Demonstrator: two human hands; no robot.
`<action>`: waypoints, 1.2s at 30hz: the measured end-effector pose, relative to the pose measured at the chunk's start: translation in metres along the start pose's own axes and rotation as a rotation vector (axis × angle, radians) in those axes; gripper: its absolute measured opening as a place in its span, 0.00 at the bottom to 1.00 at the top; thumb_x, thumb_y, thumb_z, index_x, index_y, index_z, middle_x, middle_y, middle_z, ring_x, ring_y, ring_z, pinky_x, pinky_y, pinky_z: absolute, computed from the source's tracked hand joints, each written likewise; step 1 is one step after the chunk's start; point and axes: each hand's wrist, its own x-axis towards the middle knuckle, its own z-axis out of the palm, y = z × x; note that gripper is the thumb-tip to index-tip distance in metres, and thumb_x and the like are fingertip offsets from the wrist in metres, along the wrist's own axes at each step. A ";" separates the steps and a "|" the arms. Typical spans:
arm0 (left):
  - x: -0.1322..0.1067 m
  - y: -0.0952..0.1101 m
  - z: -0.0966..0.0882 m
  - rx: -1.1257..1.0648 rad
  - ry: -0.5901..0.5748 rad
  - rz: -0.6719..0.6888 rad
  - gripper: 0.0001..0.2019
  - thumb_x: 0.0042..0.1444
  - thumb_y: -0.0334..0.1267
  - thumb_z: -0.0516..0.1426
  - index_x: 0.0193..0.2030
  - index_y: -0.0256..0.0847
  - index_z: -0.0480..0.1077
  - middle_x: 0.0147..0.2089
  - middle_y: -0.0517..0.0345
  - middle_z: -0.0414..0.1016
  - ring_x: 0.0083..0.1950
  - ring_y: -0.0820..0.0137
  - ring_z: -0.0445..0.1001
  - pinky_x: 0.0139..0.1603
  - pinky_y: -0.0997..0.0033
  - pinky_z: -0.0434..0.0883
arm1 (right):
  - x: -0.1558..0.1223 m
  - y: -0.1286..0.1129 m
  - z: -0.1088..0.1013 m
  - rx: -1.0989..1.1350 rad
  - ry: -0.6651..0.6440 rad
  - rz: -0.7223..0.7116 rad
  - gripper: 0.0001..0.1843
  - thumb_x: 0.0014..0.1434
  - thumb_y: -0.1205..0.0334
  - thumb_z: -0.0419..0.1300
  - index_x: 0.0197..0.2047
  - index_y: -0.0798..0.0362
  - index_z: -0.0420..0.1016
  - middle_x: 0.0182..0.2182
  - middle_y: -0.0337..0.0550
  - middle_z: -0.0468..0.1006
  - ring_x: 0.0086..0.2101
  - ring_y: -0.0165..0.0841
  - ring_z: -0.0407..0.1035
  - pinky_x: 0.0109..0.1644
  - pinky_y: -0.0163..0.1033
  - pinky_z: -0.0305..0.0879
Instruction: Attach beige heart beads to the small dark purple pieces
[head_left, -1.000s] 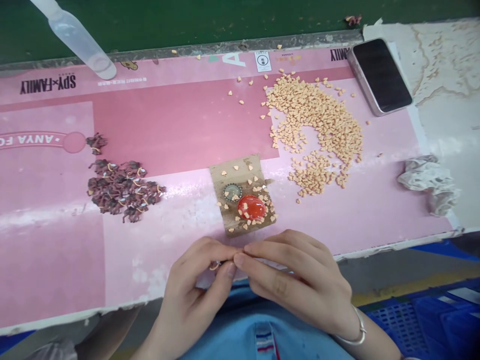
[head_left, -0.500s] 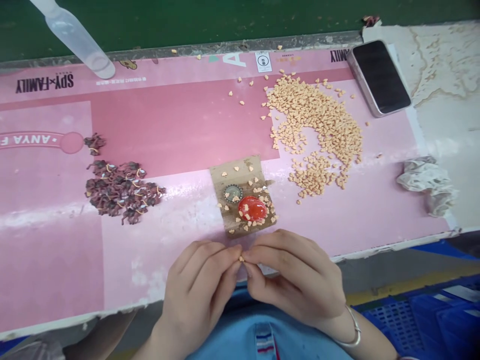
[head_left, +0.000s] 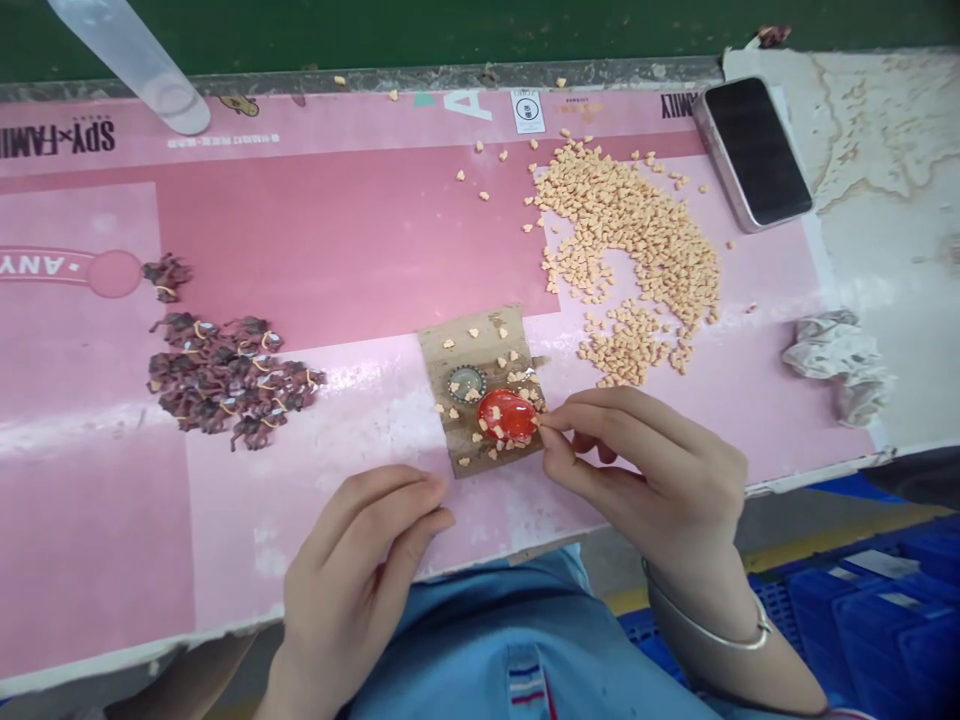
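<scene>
The right hand is pinched, thumb and forefinger pressed together at the right rim of a glossy red dome, perhaps resin or glue. Whether its fingertips grip a piece is too small to tell. The dome sits on a cardboard scrap at the front middle of the counter, beside a crimped metal bottle cap, with small tan heart-shaped pieces scattered around both. The scrap seems placed there to keep sticky work off the pink printed mat and within easy reach.

The left hand lies relaxed and empty on the mat's front edge, fingers loosely together, just left of the scrap. A large heap of tan hearts spreads toward the back right, close to the working hand. Dark red-brown clusters tied with yellow bands sit apart at the left. A phone lies in the back right corner, with a crumpled cloth near the right edge.
</scene>
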 end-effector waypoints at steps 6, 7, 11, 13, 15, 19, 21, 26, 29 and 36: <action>-0.005 -0.005 -0.003 -0.015 0.053 -0.029 0.14 0.69 0.22 0.56 0.54 0.40 0.76 0.52 0.58 0.76 0.55 0.79 0.74 0.62 0.86 0.71 | -0.001 -0.003 0.000 -0.049 -0.002 0.004 0.10 0.64 0.77 0.64 0.40 0.52 0.74 0.31 0.40 0.85 0.31 0.30 0.81 0.31 0.31 0.77; -0.007 -0.006 -0.003 -0.034 0.051 -0.029 0.16 0.69 0.22 0.55 0.56 0.41 0.76 0.52 0.58 0.75 0.55 0.79 0.75 0.61 0.86 0.72 | -0.001 -0.003 0.000 -0.056 -0.007 0.002 0.10 0.64 0.77 0.64 0.40 0.52 0.74 0.31 0.40 0.85 0.31 0.30 0.81 0.32 0.31 0.78; -0.010 -0.004 -0.001 -0.214 0.019 -0.138 0.21 0.69 0.23 0.56 0.63 0.47 0.74 0.48 0.60 0.78 0.47 0.78 0.79 0.51 0.84 0.77 | 0.002 -0.003 -0.002 -0.071 0.000 -0.025 0.12 0.64 0.78 0.64 0.40 0.50 0.74 0.31 0.39 0.84 0.30 0.31 0.81 0.34 0.33 0.80; -0.009 0.001 0.002 -0.373 0.049 -0.255 0.20 0.70 0.27 0.57 0.64 0.51 0.72 0.45 0.61 0.80 0.43 0.77 0.81 0.47 0.83 0.80 | 0.003 -0.006 -0.004 -0.053 0.014 -0.028 0.13 0.63 0.79 0.64 0.39 0.49 0.75 0.30 0.40 0.84 0.30 0.32 0.80 0.34 0.34 0.80; -0.007 0.006 0.005 -0.541 0.072 -0.354 0.15 0.71 0.32 0.57 0.61 0.52 0.72 0.41 0.62 0.81 0.39 0.76 0.83 0.43 0.83 0.81 | 0.004 -0.012 -0.007 0.009 0.033 -0.021 0.13 0.62 0.79 0.65 0.39 0.49 0.76 0.30 0.40 0.84 0.29 0.31 0.80 0.34 0.34 0.80; -0.002 0.013 0.006 -0.767 0.010 -0.470 0.07 0.71 0.42 0.58 0.54 0.54 0.73 0.35 0.63 0.80 0.34 0.76 0.82 0.37 0.83 0.81 | 0.006 -0.028 -0.008 0.235 0.022 -0.054 0.10 0.63 0.76 0.64 0.38 0.50 0.77 0.29 0.38 0.83 0.27 0.28 0.77 0.33 0.33 0.80; -0.001 0.014 0.005 -0.831 -0.018 -0.539 0.06 0.70 0.44 0.59 0.52 0.54 0.74 0.35 0.63 0.79 0.33 0.77 0.80 0.36 0.86 0.80 | 0.008 -0.033 -0.005 0.329 0.007 -0.073 0.10 0.63 0.77 0.63 0.38 0.52 0.77 0.28 0.37 0.83 0.26 0.27 0.76 0.34 0.32 0.79; -0.003 0.013 0.004 -0.897 -0.055 -0.605 0.06 0.68 0.47 0.62 0.50 0.58 0.76 0.35 0.64 0.78 0.32 0.80 0.77 0.34 0.91 0.76 | 0.009 -0.037 0.000 0.362 -0.059 -0.075 0.09 0.63 0.76 0.65 0.36 0.51 0.78 0.28 0.36 0.83 0.26 0.25 0.76 0.35 0.31 0.79; -0.003 0.015 0.004 -0.921 -0.051 -0.623 0.05 0.68 0.45 0.62 0.49 0.57 0.77 0.34 0.65 0.78 0.31 0.80 0.78 0.33 0.91 0.76 | 0.006 -0.038 -0.005 0.283 -0.076 -0.099 0.07 0.65 0.74 0.65 0.38 0.51 0.79 0.28 0.35 0.84 0.28 0.26 0.77 0.36 0.32 0.79; 0.002 0.021 0.007 -0.774 0.045 -0.602 0.03 0.66 0.43 0.64 0.46 0.54 0.76 0.32 0.67 0.80 0.29 0.80 0.80 0.33 0.90 0.78 | -0.004 -0.044 -0.022 0.102 -0.237 -0.204 0.08 0.66 0.70 0.67 0.46 0.50 0.85 0.39 0.40 0.88 0.36 0.32 0.83 0.35 0.34 0.82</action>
